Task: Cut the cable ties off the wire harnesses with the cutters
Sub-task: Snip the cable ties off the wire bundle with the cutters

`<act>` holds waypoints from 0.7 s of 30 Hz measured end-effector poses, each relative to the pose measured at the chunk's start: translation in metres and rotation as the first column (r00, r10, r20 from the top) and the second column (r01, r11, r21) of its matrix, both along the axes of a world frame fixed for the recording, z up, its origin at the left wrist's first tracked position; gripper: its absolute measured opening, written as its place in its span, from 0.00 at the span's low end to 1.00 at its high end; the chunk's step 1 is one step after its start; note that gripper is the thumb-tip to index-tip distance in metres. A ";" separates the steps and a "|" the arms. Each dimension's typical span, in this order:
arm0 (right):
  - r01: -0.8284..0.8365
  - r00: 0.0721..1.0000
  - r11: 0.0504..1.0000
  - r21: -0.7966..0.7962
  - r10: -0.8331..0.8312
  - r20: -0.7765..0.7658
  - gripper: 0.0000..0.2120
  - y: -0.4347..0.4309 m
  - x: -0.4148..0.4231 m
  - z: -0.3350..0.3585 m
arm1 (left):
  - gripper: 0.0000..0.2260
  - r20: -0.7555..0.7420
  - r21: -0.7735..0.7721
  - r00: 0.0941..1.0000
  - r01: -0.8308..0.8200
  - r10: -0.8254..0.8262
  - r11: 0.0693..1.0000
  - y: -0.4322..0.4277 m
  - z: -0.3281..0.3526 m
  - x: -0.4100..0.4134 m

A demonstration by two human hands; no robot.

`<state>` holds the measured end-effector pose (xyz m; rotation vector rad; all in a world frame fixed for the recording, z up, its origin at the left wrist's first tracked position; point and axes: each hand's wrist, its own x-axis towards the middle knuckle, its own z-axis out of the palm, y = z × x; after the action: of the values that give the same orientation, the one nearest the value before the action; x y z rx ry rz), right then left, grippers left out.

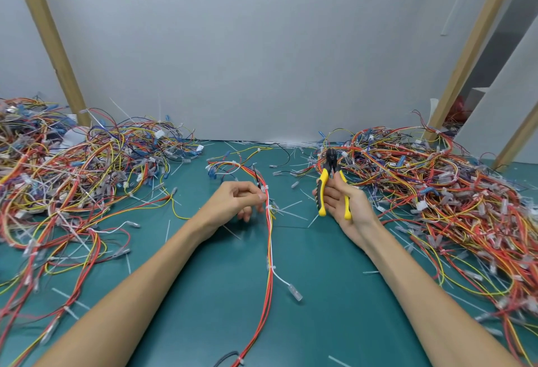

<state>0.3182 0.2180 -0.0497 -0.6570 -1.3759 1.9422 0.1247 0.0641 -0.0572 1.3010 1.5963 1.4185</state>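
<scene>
now | my left hand pinches the wire harness, lying 12 to 6 o'clock | cable tie just under that pinch, 9 o'clock from my right hand | right grips cutters, nose to 12, handles spread | left hand nearer

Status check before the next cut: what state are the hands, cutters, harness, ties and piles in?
harness: lying on the mat, still tied.
cable tie: uncut, around the harness.
cutters: upright, handles spread, clear of the harness.
left hand: pinches the harness.
right hand: grips the cutters.
left pile: tangled heap.
right pile: tangled heap.
</scene>
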 end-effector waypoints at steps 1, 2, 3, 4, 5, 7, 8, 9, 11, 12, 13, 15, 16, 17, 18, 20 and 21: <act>0.005 1.000 1.000 -0.006 -0.005 -0.002 0.17 0.000 0.000 0.001 | 0.05 -0.001 -0.001 1.000 -0.004 0.004 1.000 0.000 0.001 0.000; 0.013 1.000 1.000 -0.008 -0.013 0.001 0.18 -0.001 0.000 0.001 | 0.06 -0.003 -0.003 1.000 -0.008 0.008 1.000 0.000 0.001 0.001; 0.020 1.000 1.000 -0.006 -0.020 0.010 0.18 -0.001 -0.001 0.001 | 0.06 -0.003 -0.006 1.000 -0.011 0.011 1.000 0.000 0.002 0.001; 0.028 0.999 1.000 0.004 -0.028 0.024 0.18 -0.002 0.000 0.000 | 0.06 -0.004 -0.008 1.000 -0.013 0.013 1.000 0.000 0.002 0.001; 0.036 0.999 0.999 0.027 -0.037 0.039 0.19 -0.003 -0.001 0.000 | 0.06 -0.007 -0.011 1.000 -0.016 0.016 1.000 -0.001 0.002 0.001; 0.053 0.996 0.993 0.101 -0.059 0.066 0.22 -0.004 -0.002 -0.002 | 0.08 -0.017 -0.013 1.000 -0.023 0.023 1.000 -0.001 0.001 0.001; 0.062 0.994 0.988 0.141 -0.073 0.079 0.23 -0.004 -0.003 -0.003 | 0.08 -0.015 -0.011 1.000 -0.023 0.023 1.000 -0.001 0.002 0.001; 0.071 0.993 0.982 0.174 -0.087 0.085 0.23 -0.005 -0.003 -0.005 | 0.07 -0.008 -0.008 1.000 -0.022 0.022 1.000 -0.001 0.002 0.002; 0.078 0.992 0.974 0.211 -0.096 0.078 0.22 -0.005 -0.004 -0.007 | 0.06 0.011 -0.004 1.000 -0.021 0.021 1.000 -0.002 0.003 0.003; 0.076 0.993 0.973 0.220 -0.094 0.076 0.22 -0.005 -0.004 -0.008 | 0.07 0.018 -0.006 1.000 -0.025 0.025 1.000 -0.002 0.003 0.004; 0.073 0.993 0.972 0.225 -0.092 0.077 0.22 -0.005 -0.003 -0.008 | 0.08 0.023 -0.009 0.999 -0.028 0.028 1.000 -0.002 0.003 0.003; 0.065 0.993 0.971 0.232 -0.086 0.081 0.22 -0.005 -0.003 -0.009 | 0.08 0.028 -0.013 0.999 -0.027 0.027 1.000 -0.002 0.002 0.003; 0.063 0.992 0.967 0.245 -0.087 0.089 0.22 -0.005 -0.003 -0.010 | 0.08 0.030 -0.012 0.999 -0.026 0.026 1.000 -0.002 0.002 0.003; 0.064 0.991 0.961 0.270 -0.094 0.100 0.22 -0.005 -0.003 -0.010 | 0.08 0.031 -0.010 0.999 -0.026 0.026 1.000 -0.002 0.002 0.003; 0.068 0.989 0.953 0.295 -0.103 0.106 0.23 -0.005 -0.003 -0.010 | 0.08 0.031 -0.008 0.999 -0.026 0.026 1.000 -0.002 0.001 0.002; 0.075 0.990 0.950 0.302 -0.108 0.095 0.22 -0.005 -0.004 -0.009 | 0.08 0.030 -0.005 0.999 -0.027 0.027 1.000 -0.002 0.001 0.002; 0.066 0.993 0.956 0.284 -0.092 0.079 0.22 -0.004 -0.003 -0.008 | 0.08 0.032 -0.004 0.999 -0.026 0.026 1.000 -0.001 0.001 0.001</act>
<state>0.3147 0.2135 -0.0579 -0.6578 -1.6189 1.6297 0.1260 0.0626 -0.0563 1.2541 1.5994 1.4445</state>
